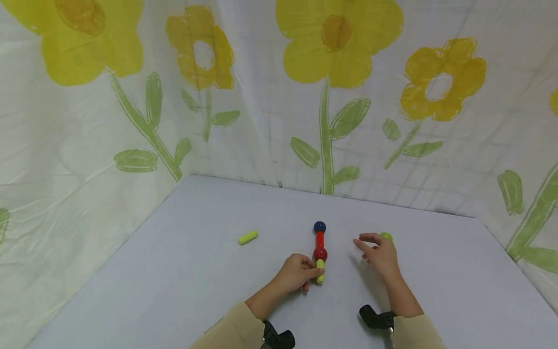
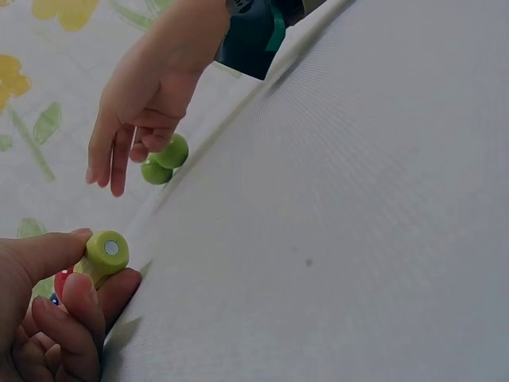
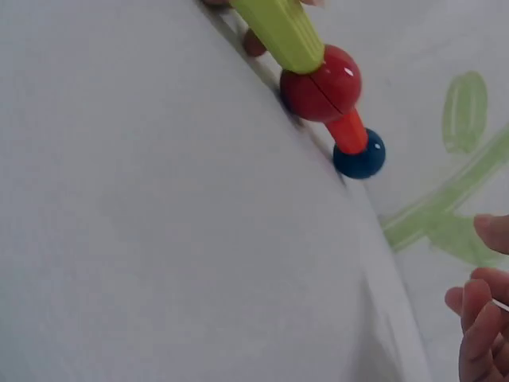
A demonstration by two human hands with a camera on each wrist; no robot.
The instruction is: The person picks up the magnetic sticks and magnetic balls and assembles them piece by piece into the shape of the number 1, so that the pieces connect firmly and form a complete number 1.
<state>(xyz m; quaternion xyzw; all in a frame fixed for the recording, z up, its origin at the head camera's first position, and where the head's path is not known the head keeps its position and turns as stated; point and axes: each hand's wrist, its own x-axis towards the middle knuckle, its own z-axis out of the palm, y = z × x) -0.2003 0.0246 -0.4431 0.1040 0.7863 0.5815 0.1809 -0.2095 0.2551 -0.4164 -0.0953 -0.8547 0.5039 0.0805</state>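
My left hand [image 1: 297,274] pinches a yellow-green magnetic rod [image 1: 320,278] between thumb and fingers. Its far end meets a red ball [image 1: 320,254], followed in line by a red rod [image 1: 320,239] and a blue ball [image 1: 320,227]. In the left wrist view, the rod's near end [image 2: 111,248] shows a silvery disc. Over the table to the right of this chain is my right hand [image 1: 380,254], fingers extended and holding nothing. Beyond it, the left wrist view shows two green balls [image 2: 172,151]; the head view has one green ball [image 1: 386,236] partly hidden by that hand.
A loose yellow-green rod [image 1: 248,237] lies on the white table [image 1: 174,271], left of the chain. Behind the table hangs a white cloth [image 1: 257,145] painted with yellow flowers. Black cameras [image 1: 376,318] are strapped at both wrists.
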